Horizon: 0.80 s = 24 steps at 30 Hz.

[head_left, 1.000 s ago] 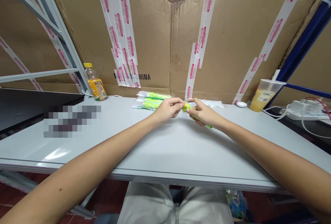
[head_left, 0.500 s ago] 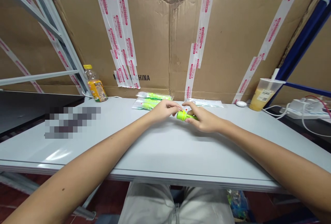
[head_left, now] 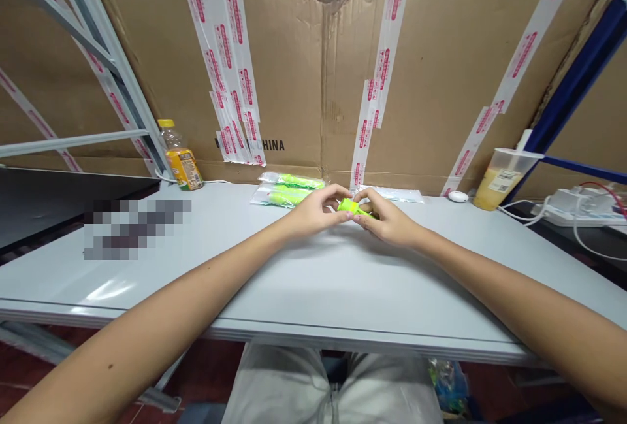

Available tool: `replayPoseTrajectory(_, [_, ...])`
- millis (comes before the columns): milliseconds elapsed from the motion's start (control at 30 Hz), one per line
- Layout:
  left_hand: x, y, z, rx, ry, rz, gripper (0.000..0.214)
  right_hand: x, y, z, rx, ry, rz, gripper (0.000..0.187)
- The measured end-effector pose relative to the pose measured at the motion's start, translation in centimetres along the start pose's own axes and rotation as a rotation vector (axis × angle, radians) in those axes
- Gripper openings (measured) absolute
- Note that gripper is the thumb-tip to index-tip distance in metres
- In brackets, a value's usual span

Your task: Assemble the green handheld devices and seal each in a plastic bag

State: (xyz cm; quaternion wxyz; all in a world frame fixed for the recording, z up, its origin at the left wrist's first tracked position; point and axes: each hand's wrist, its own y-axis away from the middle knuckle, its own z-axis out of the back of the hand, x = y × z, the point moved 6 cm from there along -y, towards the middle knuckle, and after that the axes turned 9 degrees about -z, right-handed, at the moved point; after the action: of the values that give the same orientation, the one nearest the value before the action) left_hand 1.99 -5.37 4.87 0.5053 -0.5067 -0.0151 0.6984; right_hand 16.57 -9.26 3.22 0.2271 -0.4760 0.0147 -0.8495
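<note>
Between my two hands, just above the table, is a small lime-green plastic piece (head_left: 349, 206) with a wide round head and a narrower stem, somewhat like a small torch. My left hand (head_left: 316, 212) is closed with thumb and fingers on the round head. The stem runs into my right hand (head_left: 386, 220), whose fingers and thumb are closed around it. Part of the piece is hidden by my fingers. Behind my left hand lie clear plastic packets (head_left: 289, 196) with similar lime-green pieces inside.
Flat clear packaging (head_left: 399, 195) lies behind my right hand on the grey-white table (head_left: 313, 293). A juice bottle (head_left: 182, 163) stands back left; a drink cup (head_left: 499, 179), a white round case (head_left: 458, 196) and a power strip (head_left: 568, 210) sit at right. Taped cardboard (head_left: 294, 71) walls the back.
My left hand has moved right and closed its thumb and fingers on the head of the lime-green piece. The piece has tilted and lifted slightly, and my right hand's fingers have curled more.
</note>
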Motion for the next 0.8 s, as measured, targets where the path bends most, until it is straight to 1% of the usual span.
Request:
replayPoseTrajectory(67, [-0.20,0.02,-0.50,0.007,-0.002,0.011,0.045,-0.08,0.00,-0.06,-0.004,-0.017,-0.007,0.029])
replayPoseTrajectory(167, [0.05,0.09,-0.69,0.005,0.044,0.044,0.045,-0.04,0.04,-0.05,0.000,-0.034,-0.013,0.030])
replayPoseTrajectory(300, [0.24,0.14,-0.53,0.027,0.051,0.042,0.042,0.01,0.09,0.02,0.020,-0.068,-0.022,0.028])
replayPoseTrajectory(433, [0.01,0.10,-0.43,0.032,0.040,0.051,0.041,-0.32,0.00,-0.10,0.065,-0.167,-0.033,0.030])
replayPoseTrajectory(633, [0.36,0.11,-0.35,0.011,0.090,0.115,0.044,-0.70,-0.12,-0.28,0.099,-0.249,-0.006,0.029])
replayPoseTrajectory(700, [0.31,0.12,-0.25,0.025,0.053,0.102,0.041,-0.66,-0.11,-0.42,0.103,-0.269,-0.015,0.028])
replayPoseTrajectory(800, [-0.25,0.05,-0.05,0.069,-0.070,0.043,0.030,-0.56,-0.07,-0.72,0.114,-0.311,-0.067,0.031])
